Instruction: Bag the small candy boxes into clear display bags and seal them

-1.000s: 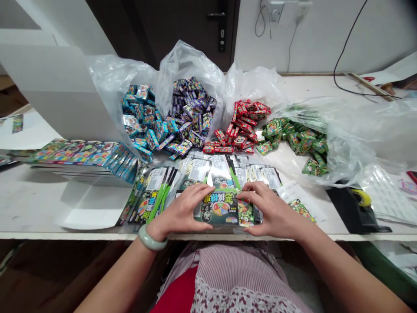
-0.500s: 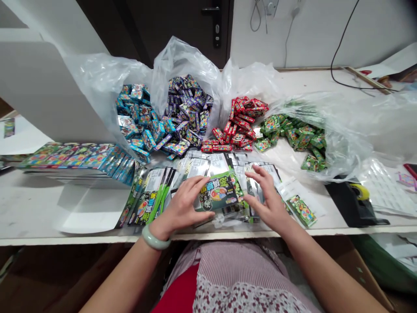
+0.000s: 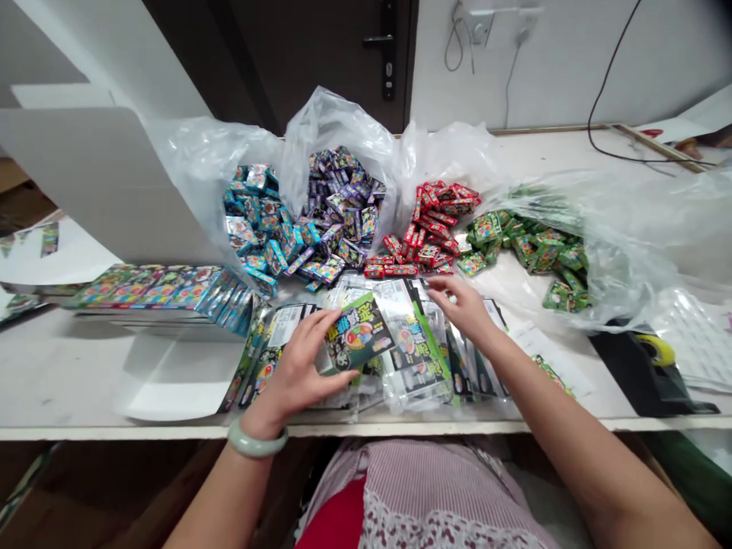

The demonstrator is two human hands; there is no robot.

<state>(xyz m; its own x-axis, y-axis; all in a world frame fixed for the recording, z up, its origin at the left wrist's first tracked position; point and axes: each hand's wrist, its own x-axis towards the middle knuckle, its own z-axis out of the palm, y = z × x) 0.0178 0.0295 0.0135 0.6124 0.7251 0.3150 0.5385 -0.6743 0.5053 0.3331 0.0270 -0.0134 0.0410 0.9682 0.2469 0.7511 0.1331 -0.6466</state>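
Note:
In my left hand (image 3: pixel 300 366) is a flat black-and-green printed packet (image 3: pixel 361 334), tilted, with my fingers at its left edge and my thumb below. Beneath it lies a spread of similar flat packets, one of them a clear-sleeved green packet (image 3: pixel 416 354) near the table's front. My right hand (image 3: pixel 462 303) reaches over the far side of this spread with its fingers stretched out, just short of the small red boxes (image 3: pixel 431 229). I see nothing held in it, though its fingertips lie close to the packets.
Clear plastic bags at the back hold blue boxes (image 3: pixel 260 213), purple boxes (image 3: pixel 343 198) and green packs (image 3: pixel 534 240). A propped display carton (image 3: pixel 149 183) with rows of packs stands at left. A black tape dispenser (image 3: pixel 640 374) with yellow tape is at right.
My left hand has shifted left with the packet, which is now tilted. My right hand has left the packet's side and moved farther back. The view has shifted slightly.

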